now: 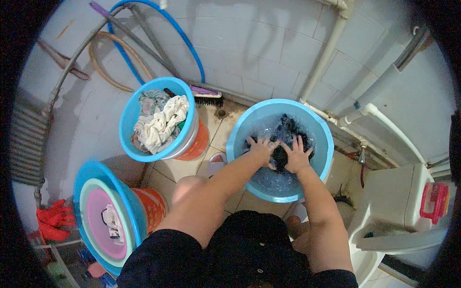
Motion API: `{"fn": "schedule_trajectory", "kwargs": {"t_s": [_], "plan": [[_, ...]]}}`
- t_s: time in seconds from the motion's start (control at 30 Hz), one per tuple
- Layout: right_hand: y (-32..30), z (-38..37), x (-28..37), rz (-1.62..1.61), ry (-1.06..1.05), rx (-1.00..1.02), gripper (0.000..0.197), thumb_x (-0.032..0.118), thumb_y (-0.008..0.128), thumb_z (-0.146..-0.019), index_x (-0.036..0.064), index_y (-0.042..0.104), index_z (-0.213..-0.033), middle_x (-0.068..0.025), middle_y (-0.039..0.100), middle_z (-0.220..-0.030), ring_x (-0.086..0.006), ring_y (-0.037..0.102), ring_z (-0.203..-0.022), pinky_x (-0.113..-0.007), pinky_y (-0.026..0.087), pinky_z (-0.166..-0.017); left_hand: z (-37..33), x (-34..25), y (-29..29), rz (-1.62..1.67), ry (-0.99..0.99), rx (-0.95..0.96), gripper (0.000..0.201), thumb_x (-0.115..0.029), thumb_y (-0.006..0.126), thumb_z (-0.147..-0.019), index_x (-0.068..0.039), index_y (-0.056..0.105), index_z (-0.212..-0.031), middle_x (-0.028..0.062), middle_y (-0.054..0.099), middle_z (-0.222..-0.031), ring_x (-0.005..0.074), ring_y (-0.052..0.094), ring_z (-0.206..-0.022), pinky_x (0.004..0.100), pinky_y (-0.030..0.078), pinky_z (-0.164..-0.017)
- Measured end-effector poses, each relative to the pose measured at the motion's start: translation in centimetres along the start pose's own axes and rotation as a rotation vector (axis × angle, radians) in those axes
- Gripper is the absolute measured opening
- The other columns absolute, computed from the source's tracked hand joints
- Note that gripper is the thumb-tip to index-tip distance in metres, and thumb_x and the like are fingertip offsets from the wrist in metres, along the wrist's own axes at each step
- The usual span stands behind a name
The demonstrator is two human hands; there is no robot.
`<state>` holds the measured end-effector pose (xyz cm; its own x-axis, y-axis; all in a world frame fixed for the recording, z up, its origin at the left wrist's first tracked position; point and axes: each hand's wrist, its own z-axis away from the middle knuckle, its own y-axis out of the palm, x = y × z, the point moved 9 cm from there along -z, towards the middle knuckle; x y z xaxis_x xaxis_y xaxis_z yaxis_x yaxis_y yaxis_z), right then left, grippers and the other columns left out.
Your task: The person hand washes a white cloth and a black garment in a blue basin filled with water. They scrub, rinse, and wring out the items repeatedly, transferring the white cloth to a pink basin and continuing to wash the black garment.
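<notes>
Both my arms reach forward over a wide light-blue basin (233, 139) holding sudsy water and a dark wet cloth (288, 126). My left hand (262, 150) lies on the left part of the cloth with its fingers spread. Beside it on the right, my right hand (297, 156) rests on the cloth, fingers spread as well. The hands are a little apart, and dark fabric shows between them. Neither is closed around anything. Part of the cloth is under water and under my hands, so its kind cannot be made out.
Left of it, a blue basin (126, 120) of crumpled clothes (163, 126) sits on an orange bucket (198, 139). Nearer stand nested blue, green and pink basins (91, 211). A brush (207, 95) lies by the wall. Pipes (331, 43) and a toilet (389, 197) are right.
</notes>
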<state>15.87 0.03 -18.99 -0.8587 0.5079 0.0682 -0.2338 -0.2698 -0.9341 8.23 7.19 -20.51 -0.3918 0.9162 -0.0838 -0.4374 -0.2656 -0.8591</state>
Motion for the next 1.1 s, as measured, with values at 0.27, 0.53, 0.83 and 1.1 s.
{"fn": "schedule_trajectory", "kwargs": {"t_s": [0.27, 0.53, 0.83, 1.1], "plan": [[1.4, -6.7, -1.9, 0.098, 0.122, -0.015, 0.042, 0.025, 0.060, -0.074, 0.0157, 0.055, -0.115, -0.0141, 0.053, -0.121, -0.0286, 0.045, -0.117, -0.060, 0.034, -0.091, -7.9, 6.0, 4.2, 0.463, -0.281, 0.040, 0.060, -0.029, 0.066, -0.075, -0.015, 0.045, -0.129, 0.0184, 0.038, -0.136, 0.0326, 0.033, -0.128, 0.0437, 0.031, -0.103], [-0.6, -6.3, -5.2, -0.499, 0.187, -0.028, 0.037, 0.012, 0.052, -0.072, 0.0066, 0.061, -0.107, -0.0210, 0.062, -0.101, -0.0373, 0.060, -0.092, -0.042, 0.047, -0.083, -3.4, 3.1, 0.1, 0.557, -0.122, -0.035, 0.111, -0.041, 0.076, -0.063, -0.019, 0.004, -0.144, 0.0166, 0.012, -0.147, 0.0382, 0.024, -0.132, 0.0533, 0.025, -0.104], [-27.8, 8.7, 1.6, -0.534, -0.126, -0.387, 0.050, 0.019, 0.066, -0.062, 0.0019, 0.056, -0.108, -0.0232, 0.064, -0.089, -0.0322, 0.063, -0.083, -0.037, 0.049, -0.076, 8.9, -0.4, -22.0, 1.192, 0.475, -0.891, 0.044, -0.014, 0.065, -0.074, -0.003, 0.052, -0.115, 0.0139, 0.062, -0.104, 0.0269, 0.058, -0.100, 0.0317, 0.044, -0.085], [-44.7, 20.7, 3.6, -0.681, -0.412, -0.822, 0.056, 0.018, 0.066, -0.068, 0.0107, 0.049, -0.121, -0.0068, 0.062, -0.089, -0.0133, 0.056, -0.075, -0.027, 0.046, -0.066, 20.7, -3.5, -37.3, 1.690, 0.771, -0.855, 0.035, 0.000, 0.050, -0.079, -0.009, 0.054, -0.112, 0.0070, 0.061, -0.089, 0.0187, 0.060, -0.080, 0.0340, 0.049, -0.069]]}}
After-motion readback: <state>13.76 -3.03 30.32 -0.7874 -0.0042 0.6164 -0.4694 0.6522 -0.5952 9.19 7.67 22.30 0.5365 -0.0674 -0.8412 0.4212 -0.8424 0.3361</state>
